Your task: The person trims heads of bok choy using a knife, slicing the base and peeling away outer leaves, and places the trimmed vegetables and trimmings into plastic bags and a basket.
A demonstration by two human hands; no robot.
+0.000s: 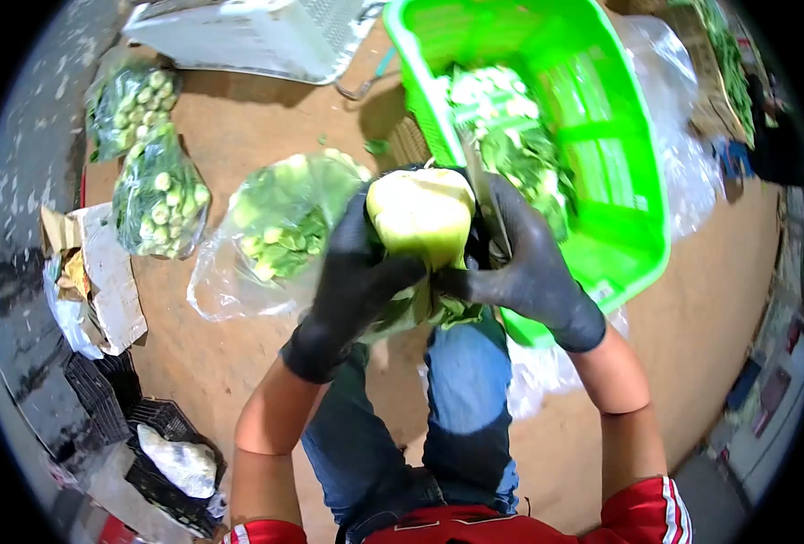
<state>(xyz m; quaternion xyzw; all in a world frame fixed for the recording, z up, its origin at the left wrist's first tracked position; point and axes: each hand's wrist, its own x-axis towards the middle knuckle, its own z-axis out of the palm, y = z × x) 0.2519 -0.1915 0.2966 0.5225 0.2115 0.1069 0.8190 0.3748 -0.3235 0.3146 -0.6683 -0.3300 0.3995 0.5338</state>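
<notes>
Brown floor [710,263] under held greens [422,213]; green crate [612,172]

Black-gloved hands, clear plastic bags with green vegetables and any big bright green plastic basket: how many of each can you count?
Black-gloved hands: 2
Clear plastic bags with green vegetables: 3
Bright green plastic basket: 1
Total: 6

We see a snug black glove [318,349] on the person's left hand [355,272] and a greyer, duller glove [579,322] on the right hand [533,267]. White stripes [674,512] trim the red top's [619,508] short sleeves; the blue denim jeans [468,381] look paler toward the knees.
</notes>
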